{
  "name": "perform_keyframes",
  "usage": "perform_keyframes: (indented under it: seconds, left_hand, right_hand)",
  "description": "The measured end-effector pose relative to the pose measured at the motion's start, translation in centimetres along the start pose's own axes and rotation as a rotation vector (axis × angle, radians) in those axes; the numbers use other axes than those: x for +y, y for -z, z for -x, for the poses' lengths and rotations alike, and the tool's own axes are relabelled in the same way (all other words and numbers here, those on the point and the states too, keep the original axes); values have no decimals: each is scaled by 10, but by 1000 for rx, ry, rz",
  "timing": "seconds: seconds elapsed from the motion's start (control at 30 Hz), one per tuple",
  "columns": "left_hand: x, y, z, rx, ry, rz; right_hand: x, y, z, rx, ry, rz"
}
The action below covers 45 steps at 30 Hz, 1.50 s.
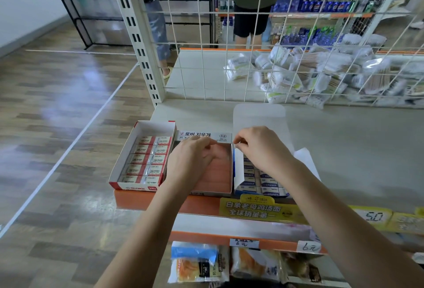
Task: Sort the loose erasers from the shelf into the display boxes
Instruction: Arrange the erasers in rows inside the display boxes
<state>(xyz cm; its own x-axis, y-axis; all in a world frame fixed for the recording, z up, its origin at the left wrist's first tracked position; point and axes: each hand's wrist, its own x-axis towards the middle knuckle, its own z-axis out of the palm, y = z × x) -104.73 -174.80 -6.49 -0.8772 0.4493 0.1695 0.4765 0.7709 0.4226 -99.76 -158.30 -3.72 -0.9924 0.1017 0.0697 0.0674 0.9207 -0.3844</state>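
Three cardboard display boxes sit side by side at the shelf's [344, 150] front edge: red box [128, 184] w/ neat rows of wrapped erasers [150, 159] on the left, middle box [220, 173] right under my hands, blue box [263, 192] of erasers on the right. My left hand [192, 159] reaches into the middle box, fingers curled, can't tell if it's holding anything. My right hand [261, 147] hovers over the seam btw middle and blue boxes, fingertips pinched at the middle box's back right corner.
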Motion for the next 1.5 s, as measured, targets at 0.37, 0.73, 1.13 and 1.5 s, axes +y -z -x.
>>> perform_keyframes:
  seconds: [0.37,0.73,1.13,1.5]
  left_hand:
    - [7,-3,3,20,23,-12]
    - [11,-4,8,1,30,-135]
    - [15,-1,5,-58,33,-214]
    - [17,-1,-2,-79,18,-200]
  right_hand:
    - [1,0,2,-6,14,5]
    - [3,-3,1,-11,32,11]
    - [5,-4,2,-9,42,12]
    - [4,-1,4,-14,46,6]
